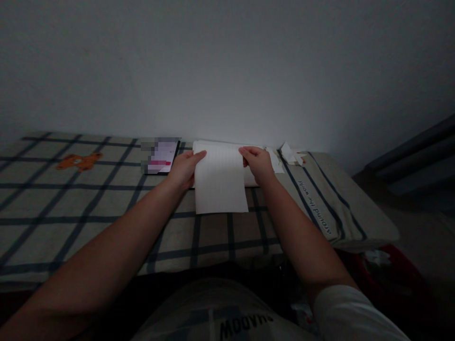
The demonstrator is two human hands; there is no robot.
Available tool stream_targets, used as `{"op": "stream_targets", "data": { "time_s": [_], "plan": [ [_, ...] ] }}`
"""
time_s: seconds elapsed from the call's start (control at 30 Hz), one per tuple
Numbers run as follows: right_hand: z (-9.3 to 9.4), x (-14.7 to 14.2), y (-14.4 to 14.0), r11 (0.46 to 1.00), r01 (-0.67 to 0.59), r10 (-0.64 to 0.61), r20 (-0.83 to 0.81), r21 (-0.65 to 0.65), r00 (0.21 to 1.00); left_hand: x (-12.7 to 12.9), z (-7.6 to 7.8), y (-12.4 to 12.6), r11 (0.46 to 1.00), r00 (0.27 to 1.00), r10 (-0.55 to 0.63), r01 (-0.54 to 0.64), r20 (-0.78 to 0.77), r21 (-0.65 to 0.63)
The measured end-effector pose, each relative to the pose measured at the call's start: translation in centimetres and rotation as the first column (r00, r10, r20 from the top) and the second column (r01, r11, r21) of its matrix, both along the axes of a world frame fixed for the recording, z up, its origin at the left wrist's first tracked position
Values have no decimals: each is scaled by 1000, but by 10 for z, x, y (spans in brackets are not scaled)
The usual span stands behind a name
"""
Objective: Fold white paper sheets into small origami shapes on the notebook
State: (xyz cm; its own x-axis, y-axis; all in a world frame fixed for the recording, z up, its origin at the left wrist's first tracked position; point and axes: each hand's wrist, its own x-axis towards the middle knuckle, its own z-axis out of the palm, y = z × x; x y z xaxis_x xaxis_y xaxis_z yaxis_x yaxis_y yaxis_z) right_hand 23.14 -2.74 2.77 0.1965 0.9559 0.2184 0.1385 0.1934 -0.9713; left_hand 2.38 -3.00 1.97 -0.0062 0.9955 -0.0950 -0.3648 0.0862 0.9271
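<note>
A sheet of lined paper (221,184) is held up between my two hands, its lower edge toward me. My left hand (185,168) pinches its left edge, the thumb lying on top. On the opposite edge, my right hand (259,163) grips the sheet between thumb and curled fingers. Behind and under the sheet lies more white paper (250,179), partly covered, so I cannot tell if it is a pad or loose sheets. Torn paper pieces (292,154) lie just right of my right hand.
A phone or tablet (164,155) with a lit screen lies left of my left hand. Farther left is an orange bear-shaped item (79,161). A checked cloth (117,203) covers the table against the wall (227,71). A red container (401,274) stands below at right.
</note>
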Motion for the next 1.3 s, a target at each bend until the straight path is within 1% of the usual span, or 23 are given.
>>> {"op": "stream_targets", "data": {
  "time_s": [0.17, 0.27, 0.37, 0.57, 0.63, 0.77, 0.9, 0.97, 1.17, 1.23, 1.3],
  "plan": [
    [-4, 2, 2, 1000, -3, 3, 2, 13, 1000, 0, -1, 0, 999, 999, 26, -25, -28, 36],
    [-5, 3, 4, 1000, -4, 4, -14, 6, 1000, 0, -1, 2, 996, 999, 52, -52, 2, 70],
    [-6, 4, 5, 1000, 10, -11, -16, -7, 1000, -1, -1, 5, 995, 996, 69, -73, 47, 73],
    [-10, 6, 8, 1000, 0, 0, -39, 8, 999, -2, -4, 8, 995, 995, 60, -65, 84, 69],
    [-11, 6, 9, 1000, -10, 10, -41, 12, 999, -2, -6, 9, 993, 993, 76, -84, 88, 88],
    [-13, 6, 10, 1000, -26, 27, -50, 18, 998, -4, -9, 11, 977, 984, 150, -162, 94, 138],
    [-13, 8, 10, 1000, -7, 7, -42, 5, 999, -7, -12, 16, 972, 984, 130, -151, 122, 180],
    [-13, 8, 10, 1000, -5, 5, -45, -2, 999, -8, -13, 18, 971, 985, 133, -152, 112, 182],
    [-13, 7, 10, 1000, 6, -6, -29, 7, 1000, -8, -12, 19, 957, 978, 207, -208, 24, 203],
    [-12, 7, 9, 1000, 23, -23, -22, -1, 999, -8, -11, 17, 969, 985, 169, -172, 32, 179],
    [-12, 7, 9, 999, 33, -32, -19, 5, 999, -8, -9, 15, 988, 995, 89, -93, 36, 124]
  ]
}}
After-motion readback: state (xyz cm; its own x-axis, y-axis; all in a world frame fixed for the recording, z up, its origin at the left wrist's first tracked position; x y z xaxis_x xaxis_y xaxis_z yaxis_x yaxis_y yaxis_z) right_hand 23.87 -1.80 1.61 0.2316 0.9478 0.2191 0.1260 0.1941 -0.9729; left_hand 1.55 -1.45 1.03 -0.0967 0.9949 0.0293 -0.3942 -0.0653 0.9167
